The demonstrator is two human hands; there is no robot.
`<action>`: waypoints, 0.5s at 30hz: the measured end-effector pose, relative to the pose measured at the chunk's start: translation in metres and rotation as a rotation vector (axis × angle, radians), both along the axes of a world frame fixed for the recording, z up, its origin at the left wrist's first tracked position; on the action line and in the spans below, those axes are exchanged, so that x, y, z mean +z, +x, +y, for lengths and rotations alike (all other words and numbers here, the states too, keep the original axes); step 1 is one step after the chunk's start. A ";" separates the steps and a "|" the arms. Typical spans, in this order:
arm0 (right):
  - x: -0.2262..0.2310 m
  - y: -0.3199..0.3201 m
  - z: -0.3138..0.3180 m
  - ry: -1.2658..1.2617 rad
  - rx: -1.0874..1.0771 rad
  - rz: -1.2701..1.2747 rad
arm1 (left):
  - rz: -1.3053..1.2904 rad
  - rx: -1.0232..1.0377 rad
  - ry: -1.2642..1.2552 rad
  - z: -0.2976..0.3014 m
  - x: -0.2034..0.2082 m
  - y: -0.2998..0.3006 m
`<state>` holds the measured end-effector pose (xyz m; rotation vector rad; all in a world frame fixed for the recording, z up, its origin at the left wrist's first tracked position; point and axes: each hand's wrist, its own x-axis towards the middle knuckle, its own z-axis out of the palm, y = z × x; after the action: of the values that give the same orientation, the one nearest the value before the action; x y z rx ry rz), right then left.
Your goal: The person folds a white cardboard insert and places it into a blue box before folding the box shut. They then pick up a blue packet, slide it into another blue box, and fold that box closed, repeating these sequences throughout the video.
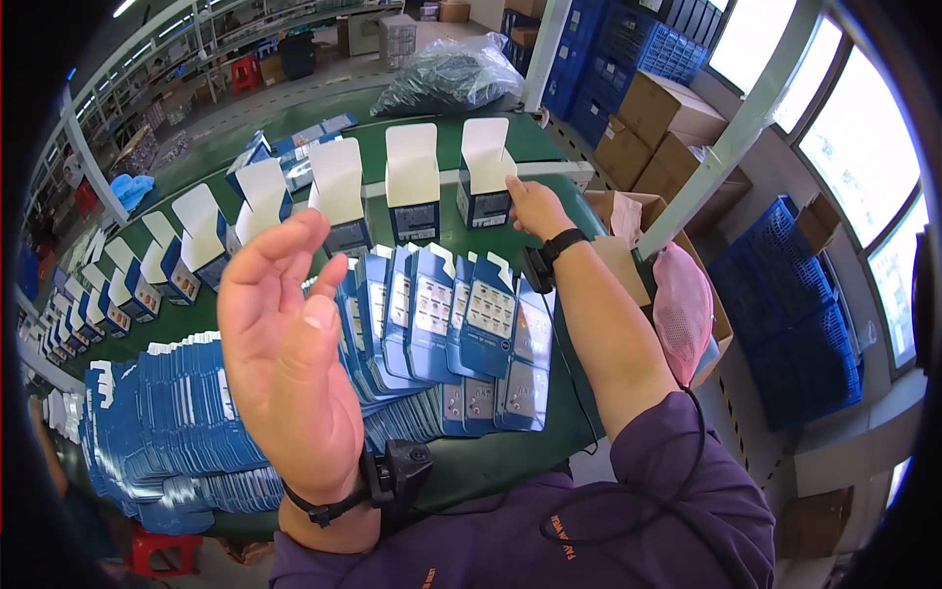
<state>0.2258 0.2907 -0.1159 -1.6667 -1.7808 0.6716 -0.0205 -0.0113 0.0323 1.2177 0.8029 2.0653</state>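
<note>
My left hand [294,373] is raised over the flat blue cartons, palm turned inward, fingers apart, with nothing in it. At the far right of a row, my right hand [538,210] grips the right side of an open blue-and-white carton box [487,203], whose white lid flap stands up. Left of it is another open carton box [413,211], and several more curve away to the left. Nearer to me, flattened blue cartons [432,319] lie fanned out in overlapping piles. A larger stack of flattened cartons [186,412] spreads to the left, partly behind my left hand.
All of this stands on a green table [525,447]. Beyond the row lies a bulging clear plastic bag [451,79]. A pink mesh bag [682,309] hangs by a post at my right, near an open cardboard box [721,324]. Blue crates [785,314] stand farther right.
</note>
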 end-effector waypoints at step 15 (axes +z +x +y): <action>0.074 -0.001 -0.179 0.617 -0.119 0.210 | 0.706 -0.069 -0.107 -0.012 -0.005 0.011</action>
<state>0.2250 0.1121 -0.0419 -1.2172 -1.5183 0.1965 -0.0093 -0.0229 0.0273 1.9093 1.1375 1.4992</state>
